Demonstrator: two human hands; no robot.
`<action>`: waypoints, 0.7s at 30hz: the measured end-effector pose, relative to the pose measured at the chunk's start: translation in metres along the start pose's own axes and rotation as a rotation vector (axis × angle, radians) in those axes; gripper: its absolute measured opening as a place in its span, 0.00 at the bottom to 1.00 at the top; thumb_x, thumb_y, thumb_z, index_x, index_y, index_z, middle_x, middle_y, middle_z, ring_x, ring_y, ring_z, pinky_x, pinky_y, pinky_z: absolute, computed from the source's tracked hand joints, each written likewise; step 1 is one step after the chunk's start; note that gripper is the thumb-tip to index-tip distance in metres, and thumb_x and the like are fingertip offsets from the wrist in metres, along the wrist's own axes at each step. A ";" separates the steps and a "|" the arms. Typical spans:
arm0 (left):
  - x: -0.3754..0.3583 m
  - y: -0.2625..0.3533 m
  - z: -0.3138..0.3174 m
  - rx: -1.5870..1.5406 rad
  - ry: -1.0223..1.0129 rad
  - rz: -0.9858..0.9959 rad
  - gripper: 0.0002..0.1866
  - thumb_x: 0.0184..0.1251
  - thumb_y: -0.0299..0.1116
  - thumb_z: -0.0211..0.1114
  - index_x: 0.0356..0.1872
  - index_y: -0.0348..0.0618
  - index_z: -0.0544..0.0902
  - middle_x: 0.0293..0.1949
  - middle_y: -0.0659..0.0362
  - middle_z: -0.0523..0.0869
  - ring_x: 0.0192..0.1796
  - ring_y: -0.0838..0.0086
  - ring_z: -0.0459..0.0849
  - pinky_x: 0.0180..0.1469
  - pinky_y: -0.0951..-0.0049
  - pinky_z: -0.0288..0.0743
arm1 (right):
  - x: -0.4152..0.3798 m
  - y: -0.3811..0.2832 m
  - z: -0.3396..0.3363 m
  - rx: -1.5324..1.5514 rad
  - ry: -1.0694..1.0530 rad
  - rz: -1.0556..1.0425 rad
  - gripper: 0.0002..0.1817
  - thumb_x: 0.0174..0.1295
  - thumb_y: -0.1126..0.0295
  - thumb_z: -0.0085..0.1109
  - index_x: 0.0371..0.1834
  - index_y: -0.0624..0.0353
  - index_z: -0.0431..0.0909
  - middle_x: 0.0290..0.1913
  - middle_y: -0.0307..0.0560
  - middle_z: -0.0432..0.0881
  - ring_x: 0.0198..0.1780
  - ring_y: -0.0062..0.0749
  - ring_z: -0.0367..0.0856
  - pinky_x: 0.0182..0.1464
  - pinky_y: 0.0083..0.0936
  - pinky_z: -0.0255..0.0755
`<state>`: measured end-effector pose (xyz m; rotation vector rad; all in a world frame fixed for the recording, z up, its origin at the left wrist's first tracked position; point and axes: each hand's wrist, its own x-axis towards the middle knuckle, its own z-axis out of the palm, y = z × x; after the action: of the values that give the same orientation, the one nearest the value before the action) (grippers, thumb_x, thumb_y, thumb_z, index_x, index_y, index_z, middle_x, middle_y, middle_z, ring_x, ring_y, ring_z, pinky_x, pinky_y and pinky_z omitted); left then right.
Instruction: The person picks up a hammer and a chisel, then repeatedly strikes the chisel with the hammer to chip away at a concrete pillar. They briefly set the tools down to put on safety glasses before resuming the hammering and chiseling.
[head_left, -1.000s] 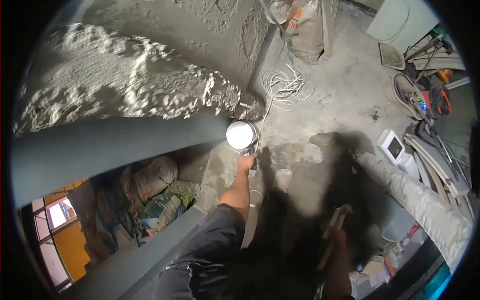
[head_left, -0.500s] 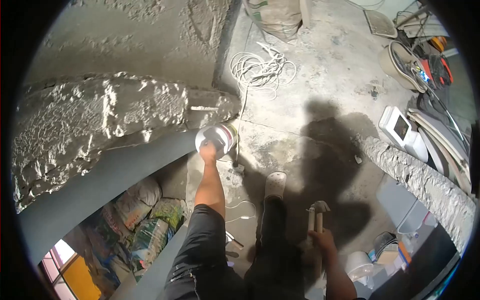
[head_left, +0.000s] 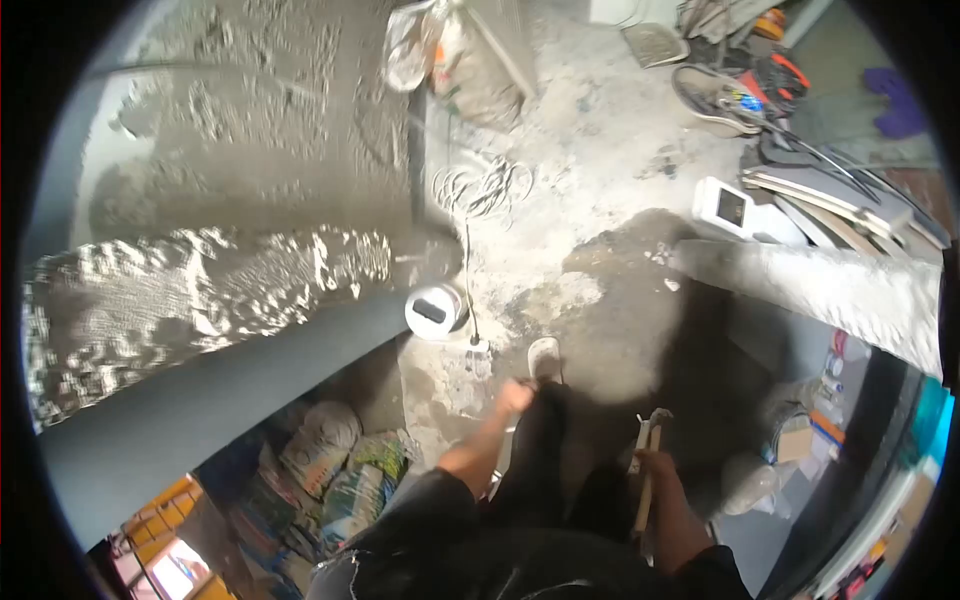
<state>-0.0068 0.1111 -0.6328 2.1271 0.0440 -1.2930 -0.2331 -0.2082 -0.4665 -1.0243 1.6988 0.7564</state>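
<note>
My left hand (head_left: 515, 396) hangs in front of my left leg, near the white clog (head_left: 544, 358), its fingers smeared by motion. Beyond it stands a round white tub (head_left: 449, 322), and a dark oblong thing (head_left: 431, 309) lies on its top. My right hand (head_left: 655, 463) is closed around a hammer (head_left: 656, 436) with a pale handle, held low beside my right leg, its head pointing away from me. Alongside the hammer, a second slim pale tool (head_left: 640, 434) sits in the same grip.
A coiled white cable (head_left: 485, 188) lies on the concrete floor, running down past the tub. Rough mortar-covered ledges flank me at left (head_left: 200, 290) and right (head_left: 830, 290). Filled sacks (head_left: 345, 480) lie lower left. A white device with a dark screen (head_left: 738, 210) stands at right.
My left hand has left the dark thing on the tub and come back toward my leg. My right hand still holds the hammer. The view has shifted.
</note>
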 end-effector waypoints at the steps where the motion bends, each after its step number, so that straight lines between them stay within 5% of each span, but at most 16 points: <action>1: -0.062 0.086 -0.008 -0.065 -0.062 0.012 0.15 0.63 0.38 0.58 0.39 0.43 0.90 0.41 0.48 0.91 0.44 0.55 0.90 0.52 0.61 0.81 | -0.010 0.008 -0.003 0.045 0.013 -0.013 0.14 0.53 0.64 0.77 0.33 0.63 0.86 0.23 0.44 0.80 0.22 0.31 0.79 0.26 0.31 0.70; 3: -0.091 0.118 0.025 -0.135 -0.449 0.221 0.12 0.63 0.32 0.60 0.40 0.43 0.90 0.34 0.54 0.90 0.36 0.67 0.87 0.43 0.66 0.80 | -0.034 0.018 -0.014 0.150 -0.149 0.007 0.14 0.54 0.63 0.77 0.33 0.62 0.85 0.23 0.42 0.80 0.21 0.30 0.77 0.25 0.30 0.70; 4: -0.058 0.064 0.076 -0.236 -0.753 0.266 0.12 0.62 0.37 0.70 0.39 0.40 0.87 0.32 0.56 0.84 0.38 0.59 0.84 0.44 0.54 0.80 | -0.053 0.018 -0.019 0.253 -0.226 -0.057 0.14 0.55 0.62 0.77 0.33 0.61 0.85 0.24 0.41 0.81 0.20 0.28 0.76 0.24 0.29 0.69; 5: -0.137 0.170 0.033 -0.155 -0.727 0.068 0.17 0.71 0.44 0.64 0.39 0.39 0.88 0.29 0.59 0.86 0.30 0.75 0.83 0.32 0.71 0.77 | -0.072 0.022 -0.024 0.351 -0.304 -0.124 0.14 0.56 0.62 0.76 0.33 0.60 0.85 0.24 0.39 0.81 0.20 0.26 0.75 0.23 0.28 0.68; 6: -0.138 0.178 0.046 -0.027 -0.905 -0.095 0.24 0.74 0.50 0.63 0.54 0.37 0.82 0.46 0.56 0.85 0.45 0.61 0.85 0.47 0.58 0.83 | -0.058 0.034 -0.018 0.359 -0.348 -0.123 0.13 0.58 0.62 0.76 0.34 0.60 0.84 0.25 0.38 0.81 0.20 0.24 0.75 0.23 0.26 0.68; 8: -0.176 0.220 0.044 0.012 -0.939 -0.295 0.46 0.69 0.72 0.55 0.70 0.37 0.71 0.54 0.48 0.84 0.54 0.59 0.85 0.55 0.57 0.83 | -0.069 0.028 -0.025 0.430 -0.442 -0.184 0.12 0.60 0.62 0.74 0.35 0.60 0.84 0.25 0.36 0.81 0.20 0.20 0.75 0.22 0.23 0.67; 9: -0.179 0.227 0.052 -0.108 -0.968 -0.411 0.48 0.71 0.72 0.52 0.76 0.40 0.64 0.60 0.45 0.80 0.63 0.53 0.81 0.63 0.51 0.79 | -0.115 0.010 -0.036 0.496 -0.495 -0.245 0.12 0.61 0.63 0.73 0.36 0.60 0.85 0.24 0.35 0.81 0.20 0.19 0.75 0.22 0.21 0.66; 15: -0.261 0.342 0.036 -0.488 -0.811 -0.156 0.25 0.82 0.53 0.52 0.68 0.46 0.71 0.60 0.54 0.80 0.55 0.63 0.84 0.59 0.57 0.83 | -0.182 -0.041 -0.071 0.342 -0.295 -0.632 0.14 0.59 0.62 0.75 0.35 0.62 0.84 0.23 0.39 0.81 0.18 0.20 0.74 0.18 0.22 0.66; 21: -0.294 0.425 0.039 -0.454 -0.725 0.019 0.22 0.80 0.50 0.57 0.63 0.47 0.76 0.58 0.57 0.81 0.57 0.61 0.83 0.57 0.57 0.82 | -0.232 -0.082 -0.140 0.173 -0.278 -0.953 0.16 0.58 0.63 0.77 0.37 0.64 0.81 0.22 0.40 0.80 0.17 0.20 0.73 0.18 0.22 0.67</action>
<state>-0.0434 -0.1622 -0.1939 1.2033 0.0091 -1.7698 -0.1798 -0.2974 -0.2030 -1.3512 0.8483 0.1073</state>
